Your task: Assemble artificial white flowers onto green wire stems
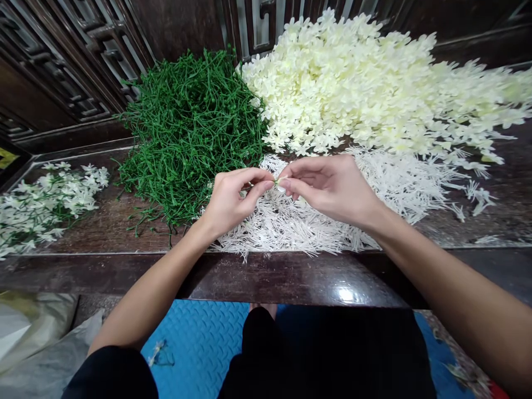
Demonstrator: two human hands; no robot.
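Observation:
My left hand (pixel 230 199) is closed in a pinch on a small green plastic stem (pixel 276 181), mostly hidden by the fingertips. Right against it, my right hand (pixel 338 188) pinches a small white artificial flower (pixel 281 187) between thumb and forefinger. Stem tip and flower meet where the two hands come together. Below and behind the hands spreads a pile of thin white stamen pieces (pixel 286 224). A heap of green stems (pixel 195 122) lies beyond my left hand, and a large mound of cream-white blossoms (pixel 353 88) beyond my right.
Assembled white flower sprigs (pixel 54 199) lie at the left of the dark wooden bench (pixel 266 277). Carved wooden panels (pixel 62 55) rise behind. On the blue floor mat (pixel 199 332) lies a loose sprig (pixel 158 352). Plastic bags (pixel 45 343) sit at lower left.

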